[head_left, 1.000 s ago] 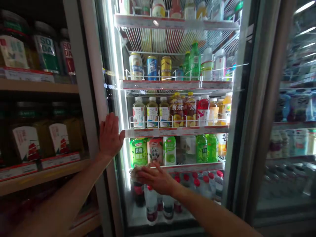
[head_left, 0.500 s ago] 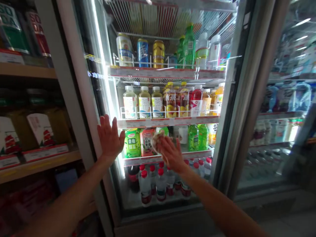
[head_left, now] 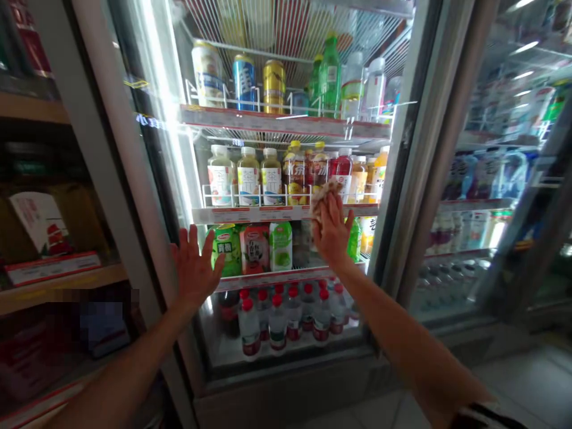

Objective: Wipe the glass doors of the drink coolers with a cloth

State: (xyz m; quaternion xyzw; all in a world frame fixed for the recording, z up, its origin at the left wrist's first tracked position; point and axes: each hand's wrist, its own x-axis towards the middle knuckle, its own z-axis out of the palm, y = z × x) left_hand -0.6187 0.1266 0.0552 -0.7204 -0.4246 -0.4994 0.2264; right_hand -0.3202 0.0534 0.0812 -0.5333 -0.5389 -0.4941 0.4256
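Observation:
A crumpled, patterned cloth (head_left: 320,202) is pressed under my right hand (head_left: 331,233) against the glass door (head_left: 308,351) of a lit drinks fridge. The cloth shows above and left of the fingers, in front of the middle shelf edge. My left hand (head_left: 195,268) is raised at the door's left side with its fingers spread and holds nothing. Whether its palm touches the glass I cannot tell. Behind the glass near the left hand stands a green drink carton (head_left: 227,250), with a red carton (head_left: 255,249) beside it.
Cans and bottles fill the upper fridge shelf (head_left: 286,119); red-capped bottles (head_left: 277,325) stand at the bottom. A metal door frame (head_left: 429,155) runs down the right, with another glass-fronted fridge beyond. Shelves with large juice bottles (head_left: 42,223) are on the left.
My right hand has moved the cloth up and to the right across the glass. My left hand stays spread at the left side. The view has shifted slightly.

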